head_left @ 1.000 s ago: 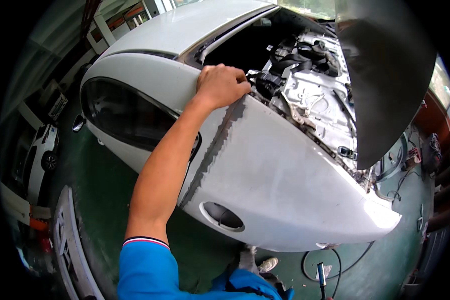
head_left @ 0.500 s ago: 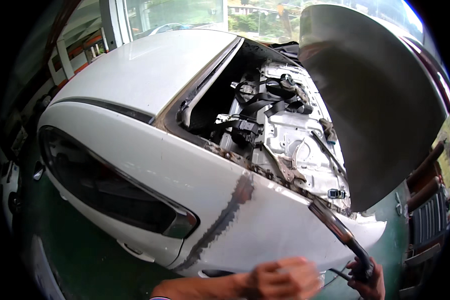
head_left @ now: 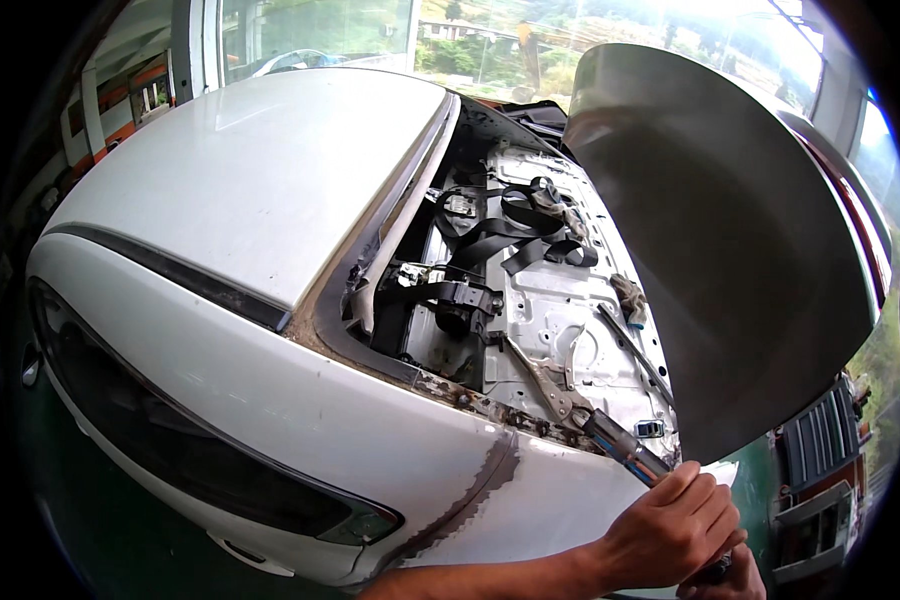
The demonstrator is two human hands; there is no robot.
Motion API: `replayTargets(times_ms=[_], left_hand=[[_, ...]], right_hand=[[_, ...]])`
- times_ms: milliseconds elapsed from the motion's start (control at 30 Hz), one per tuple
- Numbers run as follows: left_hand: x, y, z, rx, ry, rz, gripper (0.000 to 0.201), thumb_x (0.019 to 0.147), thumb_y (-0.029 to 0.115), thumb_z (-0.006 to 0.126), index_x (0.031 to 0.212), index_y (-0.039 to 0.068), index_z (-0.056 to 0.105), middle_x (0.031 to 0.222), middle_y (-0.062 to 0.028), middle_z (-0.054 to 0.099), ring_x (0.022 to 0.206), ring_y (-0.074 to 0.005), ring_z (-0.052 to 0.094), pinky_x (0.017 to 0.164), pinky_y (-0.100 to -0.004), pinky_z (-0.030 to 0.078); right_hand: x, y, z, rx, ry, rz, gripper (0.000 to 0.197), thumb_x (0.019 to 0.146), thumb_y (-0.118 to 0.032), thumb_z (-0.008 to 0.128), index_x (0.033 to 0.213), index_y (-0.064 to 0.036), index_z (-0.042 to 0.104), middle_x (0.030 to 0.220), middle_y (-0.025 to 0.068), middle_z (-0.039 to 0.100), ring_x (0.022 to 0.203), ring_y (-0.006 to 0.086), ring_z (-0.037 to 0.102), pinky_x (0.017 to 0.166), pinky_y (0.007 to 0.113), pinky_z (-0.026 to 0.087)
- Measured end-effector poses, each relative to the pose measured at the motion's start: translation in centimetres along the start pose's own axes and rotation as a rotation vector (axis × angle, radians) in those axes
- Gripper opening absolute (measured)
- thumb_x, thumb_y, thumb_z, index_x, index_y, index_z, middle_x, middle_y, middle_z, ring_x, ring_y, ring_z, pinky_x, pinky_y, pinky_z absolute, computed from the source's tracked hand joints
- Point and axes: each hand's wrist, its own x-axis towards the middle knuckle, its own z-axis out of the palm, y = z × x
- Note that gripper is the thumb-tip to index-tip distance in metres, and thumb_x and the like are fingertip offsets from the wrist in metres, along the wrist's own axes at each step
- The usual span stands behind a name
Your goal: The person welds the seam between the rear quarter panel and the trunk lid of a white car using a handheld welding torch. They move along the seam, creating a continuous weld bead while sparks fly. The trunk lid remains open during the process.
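Observation:
A slim, long-nosed power tool, by its look a belt sander (head_left: 625, 447), points up and away over the edge of a white car's rear side panel (head_left: 560, 510). My left hand (head_left: 670, 525) is wrapped around its body. Just below, partly hidden by the left hand, my right hand (head_left: 742, 580) is closed around the dark handle end. The sander's tip is beside the jaws of locking pliers (head_left: 555, 392) at the rough, bare-metal seam; I cannot tell whether it touches. A dark, ground strip (head_left: 475, 490) runs down the panel to the left.
Black seat belts (head_left: 515, 232), a grey glove (head_left: 630, 300) and a dark rod (head_left: 638, 352) lie on the bare metal shelf (head_left: 535, 275). The raised trunk lid (head_left: 730, 230) stands at the right. The white roof (head_left: 250, 190) fills the left.
My left hand, blurred and off the tool before, now grips the sander. The sander's tip has come closer to the locking pliers. The whole view has shifted somewhat.

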Motion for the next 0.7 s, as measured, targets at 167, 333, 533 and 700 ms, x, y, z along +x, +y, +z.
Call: replayTargets(times_ms=[167, 333, 533, 700], left_hand=[[1.1, -0.5, -1.2, 0.037, 0.075, -0.051, 0.033, 0.099, 0.024, 0.059, 0.072, 0.005, 0.061, 0.069, -0.0098, 0.056, 0.07, -0.0227, 0.058, 0.081, -0.036, 0.044], [2.7, -0.6, -2.5, 0.058, 0.164, -0.106, 0.034, 0.097, 0.025, 0.062, 0.067, 0.008, 0.058, 0.064, -0.0071, 0.051, 0.064, -0.0212, 0.055, 0.076, -0.0339, 0.043], [2.9, -1.8, -2.1, 0.087, 0.095, -0.142, 0.03, 0.092, 0.027, 0.068, 0.068, 0.01, 0.061, 0.066, -0.0035, 0.054, 0.067, -0.0191, 0.057, 0.078, -0.0315, 0.046], [1.5, -2.1, -0.5, 0.16, -0.063, -0.153, 0.019, 0.088, 0.028, 0.071, 0.086, 0.01, 0.067, 0.084, -0.0044, 0.066, 0.077, -0.021, 0.065, 0.082, -0.0374, 0.052]], right_hand=[[0.2, -2.2, 0.8, -0.04, -0.014, 0.138, 0.055, 0.078, -0.003, 0.079, 0.125, -0.0075, 0.051, 0.092, 0.0033, 0.061, 0.076, 0.0122, 0.06, 0.065, 0.024, 0.047], [0.7, -3.3, 0.6, 0.186, -0.097, 0.004, 0.065, 0.08, -0.005, 0.081, 0.134, -0.0054, 0.046, 0.096, 0.0038, 0.059, 0.075, 0.0113, 0.054, 0.066, 0.024, 0.043], [1.9, -2.6, -0.7, -0.11, -0.12, -0.195, 0.071, 0.08, -0.007, 0.08, 0.14, 0.0009, 0.042, 0.1, 0.0062, 0.06, 0.079, 0.0171, 0.055, 0.071, 0.032, 0.046], [2.9, -2.7, -1.3, -0.199, -0.127, -0.115, 0.066, 0.078, -0.007, 0.078, 0.136, 0.0019, 0.048, 0.098, 0.0075, 0.063, 0.083, 0.0199, 0.056, 0.076, 0.035, 0.048]])
